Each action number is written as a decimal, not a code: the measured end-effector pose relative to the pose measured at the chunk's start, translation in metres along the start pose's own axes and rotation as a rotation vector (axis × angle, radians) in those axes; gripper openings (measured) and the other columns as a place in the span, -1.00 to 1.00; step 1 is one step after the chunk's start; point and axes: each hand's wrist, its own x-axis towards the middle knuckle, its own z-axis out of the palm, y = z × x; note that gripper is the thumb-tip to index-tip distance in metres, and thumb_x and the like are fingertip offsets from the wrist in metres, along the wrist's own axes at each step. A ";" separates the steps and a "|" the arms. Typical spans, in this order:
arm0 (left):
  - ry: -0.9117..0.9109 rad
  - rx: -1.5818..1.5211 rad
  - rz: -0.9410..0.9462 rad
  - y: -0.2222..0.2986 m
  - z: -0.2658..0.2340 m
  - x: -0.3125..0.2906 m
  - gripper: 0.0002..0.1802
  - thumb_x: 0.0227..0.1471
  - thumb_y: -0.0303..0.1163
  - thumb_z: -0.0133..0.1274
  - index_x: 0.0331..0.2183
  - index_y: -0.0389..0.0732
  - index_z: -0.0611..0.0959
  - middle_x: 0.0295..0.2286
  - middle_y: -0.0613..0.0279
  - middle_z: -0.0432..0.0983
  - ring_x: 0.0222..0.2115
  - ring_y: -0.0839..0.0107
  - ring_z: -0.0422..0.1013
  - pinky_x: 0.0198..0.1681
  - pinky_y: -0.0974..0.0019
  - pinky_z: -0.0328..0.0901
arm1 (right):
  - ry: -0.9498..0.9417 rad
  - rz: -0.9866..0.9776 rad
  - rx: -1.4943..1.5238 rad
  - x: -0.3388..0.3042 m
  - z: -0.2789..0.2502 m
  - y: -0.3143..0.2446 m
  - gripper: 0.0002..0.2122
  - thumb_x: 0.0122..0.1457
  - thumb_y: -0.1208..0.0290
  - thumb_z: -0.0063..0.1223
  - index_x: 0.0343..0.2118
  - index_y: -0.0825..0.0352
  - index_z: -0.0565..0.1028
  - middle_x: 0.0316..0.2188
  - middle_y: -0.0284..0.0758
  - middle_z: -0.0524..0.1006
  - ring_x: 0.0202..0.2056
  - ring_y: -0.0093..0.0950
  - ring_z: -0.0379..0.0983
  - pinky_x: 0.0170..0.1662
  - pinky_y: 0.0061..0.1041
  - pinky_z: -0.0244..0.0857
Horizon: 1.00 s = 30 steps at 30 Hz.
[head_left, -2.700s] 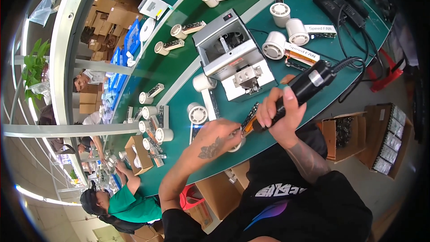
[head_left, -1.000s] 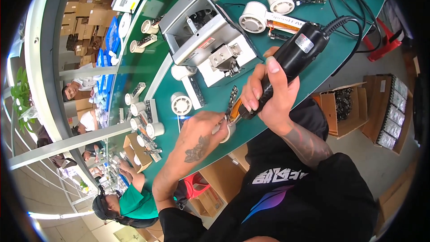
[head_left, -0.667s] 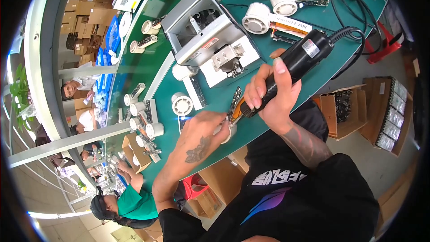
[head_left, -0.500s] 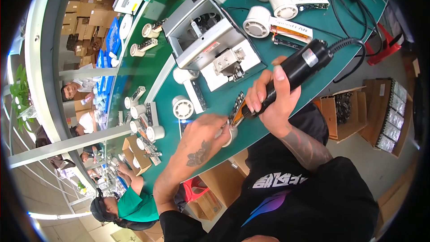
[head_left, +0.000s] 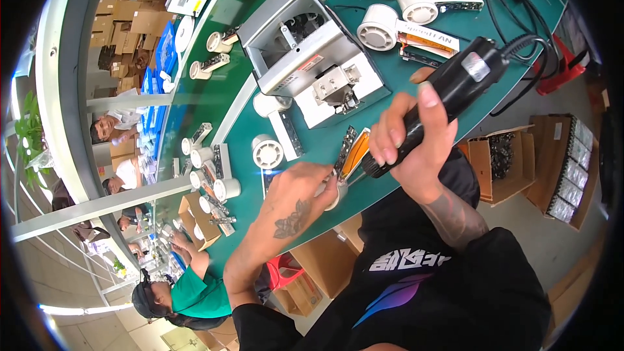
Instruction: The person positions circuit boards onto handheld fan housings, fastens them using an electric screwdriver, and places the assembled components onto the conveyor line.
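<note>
My left hand (head_left: 294,196) grips a small white fan unit at the table's near edge, fingers wrapped round its head, which is mostly hidden. Its opened handle (head_left: 357,149) points away from me, with an orange inside and a dark circuit board (head_left: 345,148) along one side. In my right hand (head_left: 419,143) is a thick black corded electric screwdriver (head_left: 452,88), held tilted. Its thin bit points down at the fan unit beside my left fingertips; whether the tip touches a screw cannot be made out.
A grey metal machine (head_left: 309,58) stands beyond my hands on the green table (head_left: 390,78). Similar white fan units (head_left: 267,152) lie around it. Black cables (head_left: 520,19) run at the far right. Cardboard boxes (head_left: 484,169) stand right of the table; a person in green (head_left: 198,296) works at left.
My right hand has moved the electric screwdriver slightly right and back from the opened handle, so more of the orange inside and the bit show. My left hand has barely moved.
</note>
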 end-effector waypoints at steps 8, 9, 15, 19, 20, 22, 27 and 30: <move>-0.002 0.008 0.010 -0.001 0.001 0.000 -0.80 0.04 -0.48 0.15 -0.27 -0.39 0.65 -0.39 -0.15 0.57 -0.34 -0.11 0.51 -0.26 0.06 0.41 | 0.003 -0.058 0.045 0.000 -0.012 0.024 -0.75 0.38 0.24 -0.17 -0.02 0.26 0.23 -0.75 -0.37 0.22 -0.81 -0.55 0.14 -0.71 -0.49 0.12; -0.003 0.014 0.027 -0.001 0.001 0.000 -0.79 0.04 -0.47 0.15 -0.26 -0.38 0.65 -0.38 -0.15 0.57 -0.34 -0.11 0.51 -0.26 0.05 0.41 | 0.003 -0.056 0.043 -0.001 -0.012 0.024 -0.75 0.38 0.24 -0.17 -0.02 0.26 0.23 -0.75 -0.37 0.22 -0.81 -0.55 0.14 -0.71 -0.49 0.12; -0.030 -0.013 -0.017 -0.004 0.001 0.005 -0.81 0.05 -0.46 0.14 -0.30 -0.38 0.66 -0.41 -0.13 0.57 -0.33 -0.09 0.50 -0.27 0.04 0.41 | 0.095 -0.041 0.031 0.004 -0.013 0.037 -0.76 0.38 0.22 -0.13 -0.07 0.26 0.25 -0.75 -0.39 0.21 -0.82 -0.55 0.14 -0.72 -0.49 0.12; -0.055 0.028 0.025 0.002 -0.004 0.005 -0.82 0.06 -0.45 0.14 -0.31 -0.38 0.66 -0.42 -0.12 0.57 -0.34 -0.10 0.50 -0.27 0.04 0.41 | 0.086 -0.076 0.008 0.002 -0.011 0.032 -0.76 0.38 0.23 -0.13 -0.08 0.28 0.25 -0.75 -0.38 0.21 -0.82 -0.55 0.14 -0.73 -0.49 0.12; -0.052 0.022 0.033 0.000 -0.003 0.004 -0.84 0.06 -0.46 0.14 -0.34 -0.38 0.65 -0.42 -0.12 0.57 -0.34 -0.10 0.50 -0.26 0.04 0.40 | 0.075 -0.073 0.016 0.001 -0.012 0.034 -0.76 0.38 0.23 -0.13 -0.08 0.29 0.24 -0.75 -0.38 0.20 -0.82 -0.55 0.14 -0.73 -0.49 0.11; -0.045 0.017 0.044 0.000 -0.002 0.004 -0.86 0.06 -0.47 0.13 -0.36 -0.37 0.65 -0.43 -0.11 0.57 -0.33 -0.09 0.50 -0.26 0.04 0.40 | 0.059 -0.073 0.024 0.000 -0.014 0.037 -0.76 0.38 0.24 -0.13 -0.09 0.30 0.24 -0.75 -0.38 0.20 -0.82 -0.55 0.15 -0.73 -0.49 0.11; -0.134 0.214 0.083 0.002 -0.005 0.003 -0.91 0.03 -0.47 0.16 -0.41 -0.26 0.57 -0.50 -0.06 0.47 -0.39 -0.09 0.44 -0.34 -0.05 0.33 | 0.117 -0.070 0.018 -0.001 -0.011 0.041 -0.77 0.39 0.25 -0.15 -0.10 0.31 0.25 -0.75 -0.39 0.20 -0.81 -0.55 0.16 -0.73 -0.49 0.11; -0.067 0.272 0.105 0.002 0.003 0.006 -0.84 0.01 -0.45 0.19 -0.40 -0.22 0.51 -0.51 -0.04 0.41 -0.42 -0.10 0.41 -0.39 -0.08 0.30 | 0.089 -0.106 0.018 0.000 -0.012 0.041 -0.77 0.39 0.25 -0.14 -0.08 0.31 0.25 -0.74 -0.39 0.21 -0.80 -0.56 0.15 -0.71 -0.49 0.11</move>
